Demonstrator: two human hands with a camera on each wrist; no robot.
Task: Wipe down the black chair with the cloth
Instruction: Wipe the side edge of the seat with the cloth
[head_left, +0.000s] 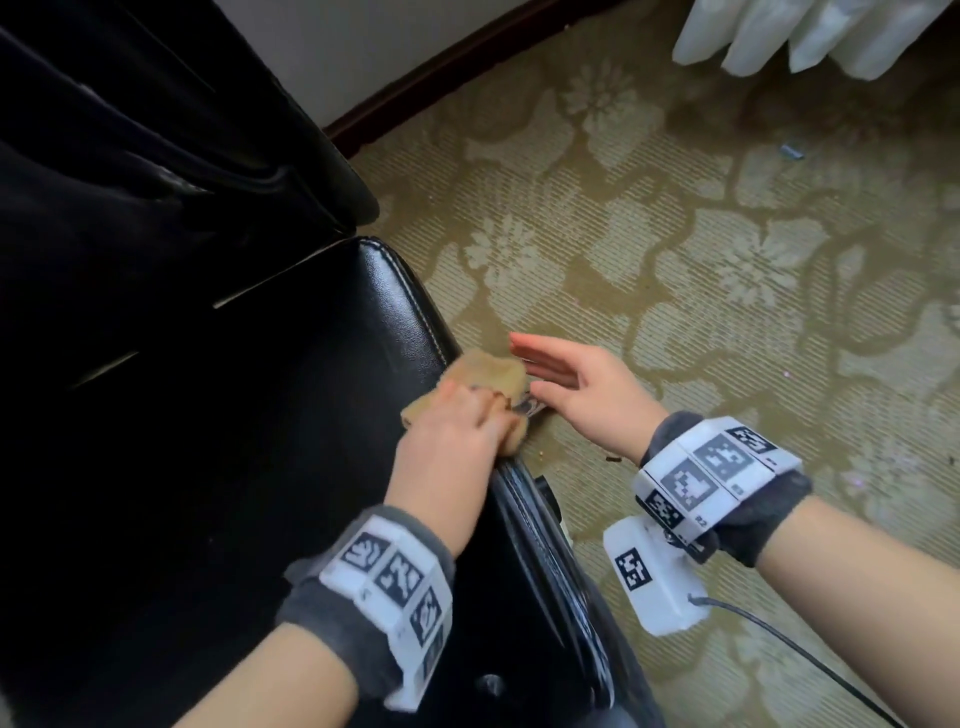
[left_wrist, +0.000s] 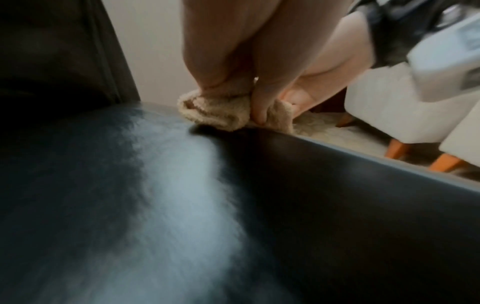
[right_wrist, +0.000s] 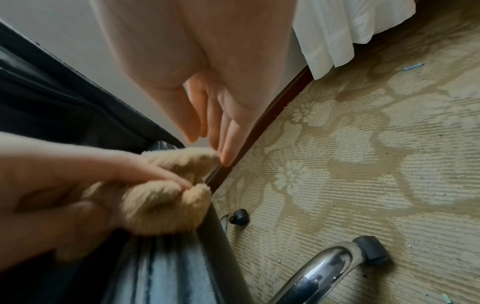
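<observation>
On floral carpet (head_left: 675, 218), black chair (head_left: 322, 332).

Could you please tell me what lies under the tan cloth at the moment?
Under the cloth is the right edge of the black chair seat. The left hand grips the cloth; the strip directly beneath it is covered.
</observation>
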